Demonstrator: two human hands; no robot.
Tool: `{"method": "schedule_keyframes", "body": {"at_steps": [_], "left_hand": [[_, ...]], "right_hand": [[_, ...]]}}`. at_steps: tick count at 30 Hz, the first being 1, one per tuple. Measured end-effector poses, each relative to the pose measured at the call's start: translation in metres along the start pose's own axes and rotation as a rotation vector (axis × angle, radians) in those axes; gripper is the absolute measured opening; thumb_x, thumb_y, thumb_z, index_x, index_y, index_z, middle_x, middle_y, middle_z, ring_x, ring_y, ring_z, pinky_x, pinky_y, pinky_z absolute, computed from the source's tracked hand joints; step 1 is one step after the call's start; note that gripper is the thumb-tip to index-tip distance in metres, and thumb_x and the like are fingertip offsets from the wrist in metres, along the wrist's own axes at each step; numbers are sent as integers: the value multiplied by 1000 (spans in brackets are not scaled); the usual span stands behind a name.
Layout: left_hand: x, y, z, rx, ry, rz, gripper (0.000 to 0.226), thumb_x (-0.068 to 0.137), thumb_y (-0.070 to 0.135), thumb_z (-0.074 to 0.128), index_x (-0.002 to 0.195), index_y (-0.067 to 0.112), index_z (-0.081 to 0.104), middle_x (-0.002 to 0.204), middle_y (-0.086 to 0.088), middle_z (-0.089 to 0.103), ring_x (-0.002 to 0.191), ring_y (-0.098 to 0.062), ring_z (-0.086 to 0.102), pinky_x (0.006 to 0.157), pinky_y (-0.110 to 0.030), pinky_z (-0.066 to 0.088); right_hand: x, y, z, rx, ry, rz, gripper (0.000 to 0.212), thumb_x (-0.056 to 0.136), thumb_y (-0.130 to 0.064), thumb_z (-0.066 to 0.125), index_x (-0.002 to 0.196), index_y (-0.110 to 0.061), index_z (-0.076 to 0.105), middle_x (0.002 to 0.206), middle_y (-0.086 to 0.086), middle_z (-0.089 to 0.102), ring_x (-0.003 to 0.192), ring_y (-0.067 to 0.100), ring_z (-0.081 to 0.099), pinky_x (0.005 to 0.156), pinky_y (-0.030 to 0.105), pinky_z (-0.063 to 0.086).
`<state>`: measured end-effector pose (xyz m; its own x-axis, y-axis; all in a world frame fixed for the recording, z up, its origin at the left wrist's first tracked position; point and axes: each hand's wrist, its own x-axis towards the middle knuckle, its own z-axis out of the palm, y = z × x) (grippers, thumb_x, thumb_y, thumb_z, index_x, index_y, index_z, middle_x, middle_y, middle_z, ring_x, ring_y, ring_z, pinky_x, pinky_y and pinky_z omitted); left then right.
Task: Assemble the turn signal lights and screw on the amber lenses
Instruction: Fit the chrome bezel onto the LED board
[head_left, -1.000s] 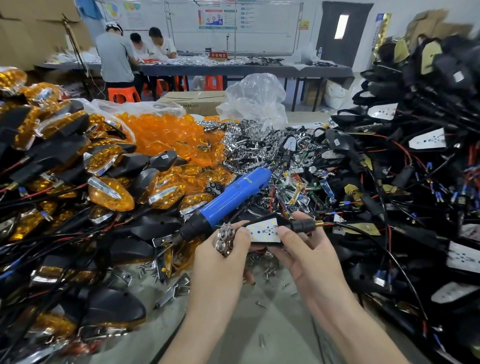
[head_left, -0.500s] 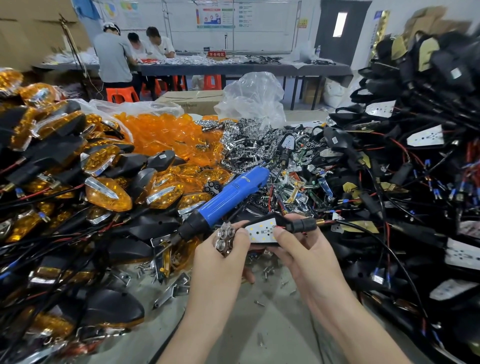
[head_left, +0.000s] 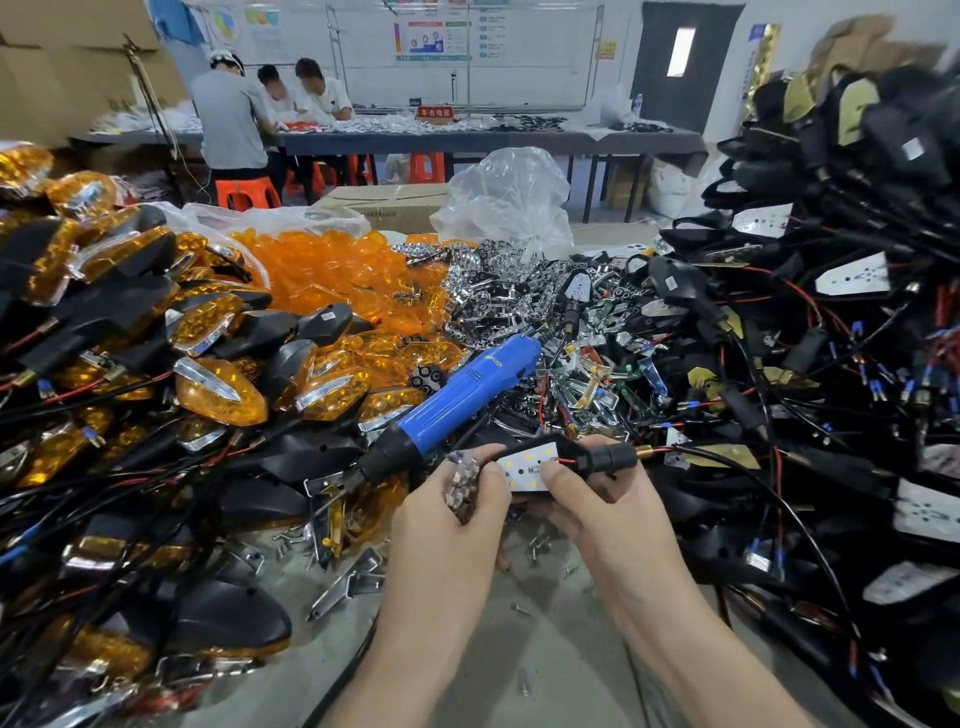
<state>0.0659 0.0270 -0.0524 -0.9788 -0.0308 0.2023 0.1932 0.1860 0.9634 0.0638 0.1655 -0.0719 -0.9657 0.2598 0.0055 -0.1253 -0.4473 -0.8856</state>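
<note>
Turn signal housing (head_left: 525, 464) pinched in right hand (head_left: 597, 512); left hand (head_left: 447, 527) grips chrome reflector (head_left: 462, 482).

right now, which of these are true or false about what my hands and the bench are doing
1. The blue screwdriver lies loose, in no hand. True.
2. The left hand pinches a chrome reflector. True.
3. The right hand holds a loose amber lens. False: it grips a black light housing.
4. A lens covers that housing's white board. False: the board is bare.
</note>
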Motion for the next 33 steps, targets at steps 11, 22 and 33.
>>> {"method": "schedule_keyframes", "body": {"at_steps": [11,22,33], "left_hand": [[0,-6,-6,73,128,184,20,89,59,48,106,53,39,79,5,71,72,-11,67,64,-23,49],[5,-4,-8,-18,38,133,31,85,54,63,116,55,60,106,19,71,94,-7,67,84,-35,54],[12,1,-12,-297,-17,-55,47,70,51,74,115,56,60,69,4,56,51,-14,42,47,-30,40]], "right_hand": [[5,-3,-3,36,65,-33,26,89,6,69,104,-11,55,91,7,76,86,20,75,65,25,58],[3,-2,-3,19,74,22,34,88,7,69,113,-9,53,97,12,72,88,23,75,68,30,60],[7,-10,-3,212,89,233,45,106,-48,38,110,-11,64,93,17,77,77,30,76,58,37,61]]}}
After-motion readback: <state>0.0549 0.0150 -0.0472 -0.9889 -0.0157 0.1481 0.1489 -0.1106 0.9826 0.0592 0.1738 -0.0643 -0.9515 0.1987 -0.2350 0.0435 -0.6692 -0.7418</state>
